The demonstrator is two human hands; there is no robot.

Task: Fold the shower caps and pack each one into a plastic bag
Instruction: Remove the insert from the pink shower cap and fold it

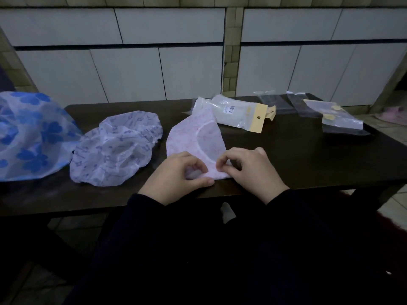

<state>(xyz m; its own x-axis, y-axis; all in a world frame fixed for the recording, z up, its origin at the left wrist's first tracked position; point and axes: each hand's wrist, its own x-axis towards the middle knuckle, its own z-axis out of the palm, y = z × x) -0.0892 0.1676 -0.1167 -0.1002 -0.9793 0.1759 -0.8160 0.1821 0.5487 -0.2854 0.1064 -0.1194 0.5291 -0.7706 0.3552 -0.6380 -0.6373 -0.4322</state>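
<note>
Pink shower cap (193,137) lies flattened at the counter's (286,155) near edge; left hand (176,172) and right hand (248,166) pinch its near hem, likely to fold it. Unfolded caps wait left, bags beyond.

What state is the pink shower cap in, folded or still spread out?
Partly folded. The pink shower cap lies flat in a wedge shape, and the left hand and right hand pinch its near edge on the table.

Near cap (196,137): white, faint pink print. Middle cap (116,148): white, purple print. Left cap (28,135): translucent, blue hearts. Surface (286,150): dark brown. Far packed bags (233,115): clear, yellow header cards. Sleeves (220,249): black.
</note>
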